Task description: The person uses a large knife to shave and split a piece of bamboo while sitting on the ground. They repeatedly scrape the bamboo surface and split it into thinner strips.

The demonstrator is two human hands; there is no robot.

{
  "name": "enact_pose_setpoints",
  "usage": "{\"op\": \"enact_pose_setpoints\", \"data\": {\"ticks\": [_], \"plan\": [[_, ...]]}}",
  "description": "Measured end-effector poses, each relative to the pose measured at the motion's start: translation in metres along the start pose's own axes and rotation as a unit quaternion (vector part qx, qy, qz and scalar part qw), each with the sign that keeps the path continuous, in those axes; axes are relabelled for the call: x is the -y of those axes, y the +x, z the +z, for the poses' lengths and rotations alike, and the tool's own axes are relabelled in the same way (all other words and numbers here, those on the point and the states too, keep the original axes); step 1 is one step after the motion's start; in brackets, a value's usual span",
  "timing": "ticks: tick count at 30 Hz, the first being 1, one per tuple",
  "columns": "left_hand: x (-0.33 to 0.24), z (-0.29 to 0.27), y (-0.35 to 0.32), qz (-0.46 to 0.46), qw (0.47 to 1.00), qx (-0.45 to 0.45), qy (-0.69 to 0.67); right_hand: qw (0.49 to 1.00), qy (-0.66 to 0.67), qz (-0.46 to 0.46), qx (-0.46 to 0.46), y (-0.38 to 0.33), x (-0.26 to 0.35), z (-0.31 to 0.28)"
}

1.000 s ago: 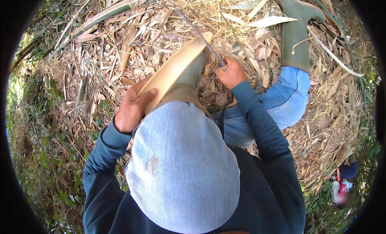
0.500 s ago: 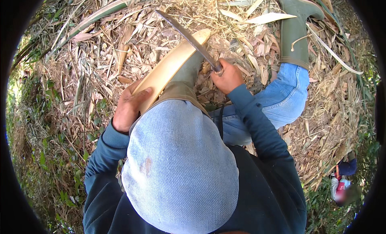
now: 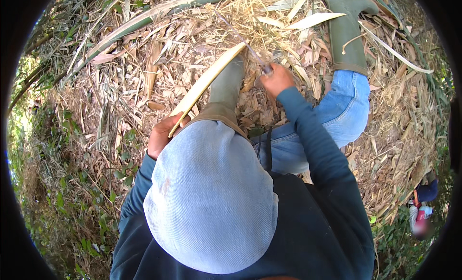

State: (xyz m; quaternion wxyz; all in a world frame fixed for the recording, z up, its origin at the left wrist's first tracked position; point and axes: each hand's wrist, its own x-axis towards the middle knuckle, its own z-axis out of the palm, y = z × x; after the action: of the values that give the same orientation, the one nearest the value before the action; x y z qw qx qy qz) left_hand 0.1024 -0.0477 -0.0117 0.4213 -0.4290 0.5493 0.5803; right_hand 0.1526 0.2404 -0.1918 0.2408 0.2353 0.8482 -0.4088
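My left hand [image 3: 162,134] is closed around the lower end of a long, pale yellow, split strip [image 3: 206,83], which looks like bamboo or wood. The strip slants up and to the right beside my booted shin, turned partly on its edge. In my right hand [image 3: 277,81] is a machete [image 3: 239,37], its fist wrapped round the handle. The blade points away and to the left, seen nearly edge-on and a little blurred. It passes close by the strip's far end; whether they touch, I cannot tell.
My bent knee in blue jeans [image 3: 211,188] fills the near middle, above a green rubber boot [image 3: 226,85]. My other boot [image 3: 347,44] lies at the far right. Chips and dry shavings [image 3: 250,15] cover the ground. Another person [image 3: 423,203] is at the right edge.
The strip has rolled from its broad face toward its narrow edge. My right hand has shifted slightly right, and the machete's tip has swung right, its blade now edge-on.
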Motion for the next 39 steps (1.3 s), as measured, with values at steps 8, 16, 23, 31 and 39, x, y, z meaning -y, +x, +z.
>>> {"op": "enact_pose_setpoints", "data": {"ticks": [8,16,23,31,39], "plan": [[0.004,-0.007,0.010,-0.015,0.998,0.034,-0.052,0.999,0.000,-0.024,0.030,-0.026,0.004,-0.003],[0.004,-0.007,0.004,-0.022,0.990,0.071,-0.122,0.996,-0.010,-0.013,0.089,-0.035,0.022,-0.019],[-0.003,-0.007,0.006,-0.026,0.988,0.123,-0.089,0.997,0.007,0.047,0.063,0.013,-0.022,-0.016],[-0.043,0.012,-0.007,0.125,0.951,0.122,0.254,0.998,-0.035,0.043,0.015,-0.009,-0.007,-0.010],[-0.039,0.014,-0.003,0.266,0.855,0.120,0.429,0.993,0.037,-0.072,0.084,-0.073,0.048,-0.024]]}}
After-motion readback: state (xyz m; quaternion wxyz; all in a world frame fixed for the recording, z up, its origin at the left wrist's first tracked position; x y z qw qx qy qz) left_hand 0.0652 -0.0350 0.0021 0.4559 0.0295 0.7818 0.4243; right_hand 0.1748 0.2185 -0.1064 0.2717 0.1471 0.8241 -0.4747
